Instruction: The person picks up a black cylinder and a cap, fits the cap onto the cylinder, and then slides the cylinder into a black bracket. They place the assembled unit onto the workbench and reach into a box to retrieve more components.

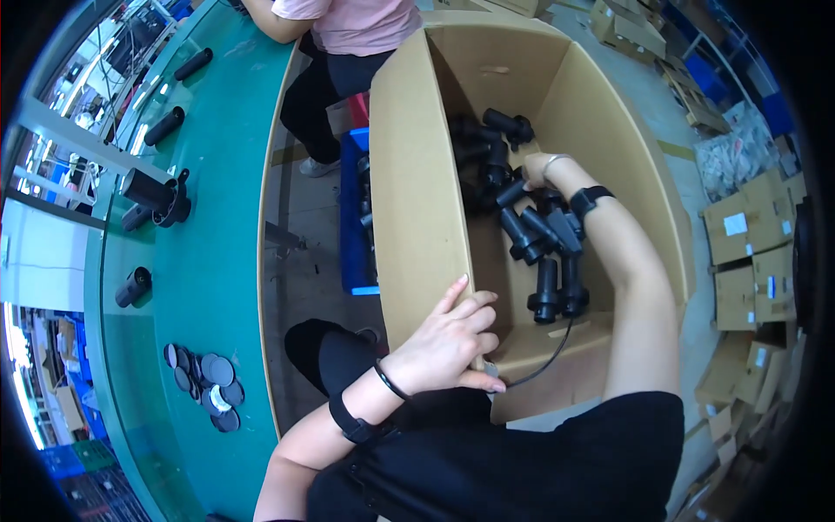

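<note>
My left hand (448,342) is at the near corner of a tall, open cardboard box (417,191), its fingers bent over the rim. Beside its thumb, a thin dark cable (548,358) curves toward the black parts inside. My right hand (541,169) reaches deep into the box, its fingers closed around the end of a black tubular part (511,193); the fingertips are partly hidden. Several more black tubular parts (546,291) with wider collars lie in a loose heap on the box's bottom, around and below that hand.
To the left runs a green-topped workbench (222,217) with black cylinders (135,285), a larger black housing (172,204) and several dark discs (217,371). A blue crate (352,217) stands between bench and box. Another person (361,35) sits ahead. Stacked cartons (752,222) line the right.
</note>
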